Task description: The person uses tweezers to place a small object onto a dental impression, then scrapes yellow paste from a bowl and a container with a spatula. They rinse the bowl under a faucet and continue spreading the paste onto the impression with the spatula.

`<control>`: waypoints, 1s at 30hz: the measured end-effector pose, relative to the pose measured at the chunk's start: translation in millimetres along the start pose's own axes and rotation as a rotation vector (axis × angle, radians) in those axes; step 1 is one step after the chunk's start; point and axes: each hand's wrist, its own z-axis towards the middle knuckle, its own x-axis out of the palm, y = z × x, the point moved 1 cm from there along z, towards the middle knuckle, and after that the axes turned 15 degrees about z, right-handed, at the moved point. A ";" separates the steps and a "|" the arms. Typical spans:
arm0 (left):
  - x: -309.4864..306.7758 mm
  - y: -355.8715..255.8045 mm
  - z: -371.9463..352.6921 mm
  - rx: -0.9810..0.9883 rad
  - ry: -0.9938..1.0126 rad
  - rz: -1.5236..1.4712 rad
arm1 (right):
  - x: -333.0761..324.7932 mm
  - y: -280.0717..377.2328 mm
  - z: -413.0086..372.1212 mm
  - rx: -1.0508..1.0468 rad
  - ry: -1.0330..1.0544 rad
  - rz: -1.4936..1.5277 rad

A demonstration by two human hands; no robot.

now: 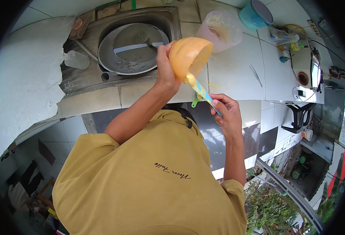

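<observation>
My left hand [165, 67] grips an orange bowl [185, 55] by its side, tilting it so its mouth faces right and down. In my right hand [228, 112] is a blue spatula [204, 95], pinched by the end of its handle. Thick yellow paste or batter coats the spatula's far end, which touches the bowl's lower rim. The bowl's inside is only partly visible. Beyond it on the counter stands a translucent pink tub [219, 32] with yellowish residue on its inner wall.
Left of the bowl is a metal sink [102, 17] holding a large round pan [106, 55]. A whitish plastic cup [77, 60] lies near it. On the tiled counter [235, 70] are a blue lidded bucket [254, 15] and thin metal tongs [255, 75]. A black stool [297, 117] stands at right.
</observation>
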 end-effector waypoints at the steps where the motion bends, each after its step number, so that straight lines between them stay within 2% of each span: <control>1: -3.6 4.0 2.7 0.025 -0.001 0.025 | -6.6 -3.7 -3.3 -0.027 -0.024 0.017; 6: -30.9 4.2 6.4 -0.007 -0.015 0.016 | -48.3 -39.6 -16.1 -0.136 -0.263 -0.022; 8: -43.7 2.0 5.6 -0.026 -0.089 0.032 | -69.3 -65.4 -14.7 -0.182 -0.390 -0.079; 12: -69.5 5.1 4.2 -0.094 -0.129 0.038 | -82.1 -108.1 -8.7 -0.227 -0.474 -0.250; 14: -76.4 5.8 -0.9 -0.136 -0.138 0.055 | -82.1 -127.4 -2.1 -0.278 -0.480 -0.288; 16: -84.2 7.5 -4.1 -0.174 -0.145 0.072 | -77.6 -138.1 2.5 -0.472 -0.493 -0.446; 17: -89.2 9.5 -5.2 -0.195 -0.146 0.070 | -81.6 -147.0 5.6 -0.458 -0.516 -0.482; 18: -91.6 9.8 -6.7 -0.216 -0.147 0.068 | -79.5 -147.7 7.2 -0.458 -0.515 -0.481; 20: -94.4 8.8 -10.5 -0.241 -0.166 0.057 | -73.2 -148.8 9.6 -0.586 -0.536 -0.745; 21: -95.5 7.7 -12.6 -0.266 -0.183 0.045 | -73.7 -151.3 11.9 -0.584 -0.534 -0.744; 23: -96.6 4.3 -16.4 -0.280 -0.183 0.046 | -74.9 -156.9 14.9 -0.749 -0.525 -0.873; 26: -102.2 3.1 -18.7 -0.296 -0.172 0.040 | -67.5 -152.1 13.9 -0.845 -0.507 -0.994; 30: -104.7 0.6 -21.7 -0.300 -0.169 0.036 | -64.0 -152.3 12.4 -0.804 -0.498 -1.008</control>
